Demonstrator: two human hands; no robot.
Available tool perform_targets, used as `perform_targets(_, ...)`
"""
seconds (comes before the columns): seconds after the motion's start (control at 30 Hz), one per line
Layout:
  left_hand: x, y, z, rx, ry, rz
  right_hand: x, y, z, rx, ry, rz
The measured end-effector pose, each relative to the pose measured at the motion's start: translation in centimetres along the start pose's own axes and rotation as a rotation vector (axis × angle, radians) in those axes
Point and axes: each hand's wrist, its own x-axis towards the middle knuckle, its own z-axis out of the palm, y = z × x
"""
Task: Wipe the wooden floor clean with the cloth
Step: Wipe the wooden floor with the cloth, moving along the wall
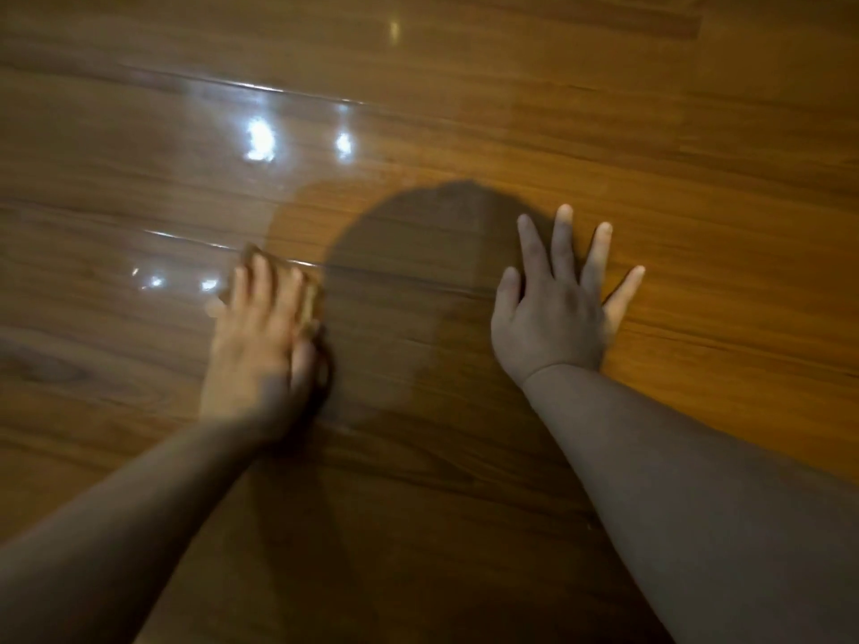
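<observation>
while our left hand [258,332] presses the cloth [310,297] to the wooden floor [697,146] with fingers [261,278] extended, our right hand [555,318] lies splayed, holding nothing, a shadow [409,258] between them, glare patches [260,139] beyond.

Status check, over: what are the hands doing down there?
Left hand flat, pressing the cloth on the wooden floor. Right hand spread flat on the floor. Glossy sheen left of cloth. No obstacle in view.

two hands [260,332] [555,313], one cloth [310,295], one wooden floor [604,109].
</observation>
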Motion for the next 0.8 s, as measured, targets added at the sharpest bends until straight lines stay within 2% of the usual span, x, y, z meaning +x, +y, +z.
perform_targets(0.07,3.4,2.0,-0.3,-0.070,0.101,-0.330,0.0,0.1,0.0,-0.006,0.008,0.003)
perform_targets(0.1,4.0,3.8,-0.2,-0.116,0.120,-0.387,-0.1,0.1,0.0,-0.010,0.014,-0.001)
perform_targets(0.13,3.3,5.4,0.3,-0.162,0.122,-0.341,-0.2,0.0,-0.1,-0.014,0.013,-0.012)
perform_targets(0.23,-3.6,6.8,2.3,-0.145,0.000,0.233,0.0,0.2,-0.1,-0.001,-0.002,-0.034)
perform_targets(0.27,-5.7,5.3,2.2,-0.108,-0.044,0.351,0.0,0.2,-0.2,0.003,-0.004,-0.027)
perform_targets(0.3,-6.8,3.0,2.0,-0.088,-0.056,0.385,0.0,0.2,-0.2,0.003,-0.003,-0.017)
perform_targets(0.33,-7.0,0.6,1.5,-0.063,-0.043,0.324,0.0,0.1,-0.2,0.006,0.001,-0.013)
perform_targets(0.37,-6.6,-1.6,1.2,-0.035,-0.004,0.184,-0.1,0.1,-0.2,0.014,0.007,-0.013)
perform_targets(0.47,-2.0,-4.5,-0.1,-0.053,0.124,-0.466,-0.1,0.1,-0.3,0.052,0.007,-0.026)
perform_targets(0.5,0.1,-3.9,-0.3,-0.066,0.162,-0.612,0.0,0.2,-0.4,0.054,0.004,-0.029)
perform_targets(0.57,4.0,-0.9,-0.6,-0.146,0.183,-0.695,0.0,0.3,-0.4,0.047,-0.001,-0.026)
perform_targets(0.6,5.3,1.3,-0.7,-0.222,0.187,-0.620,0.0,0.3,-0.4,0.042,-0.003,-0.022)
perform_targets(0.63,5.9,3.3,-0.5,-0.298,0.175,-0.432,-0.1,0.3,-0.3,0.037,0.001,-0.021)
perform_targets(0.73,5.1,6.5,0.6,-0.171,0.005,0.381,0.1,0.3,-0.1,0.036,0.007,-0.026)
perform_targets(0.77,5.5,5.6,0.5,-0.112,-0.018,0.503,0.1,0.2,0.0,0.040,0.010,-0.027)
perform_targets(0.8,6.1,4.4,0.4,-0.091,-0.003,0.487,0.1,0.2,-0.1,0.037,0.012,-0.025)
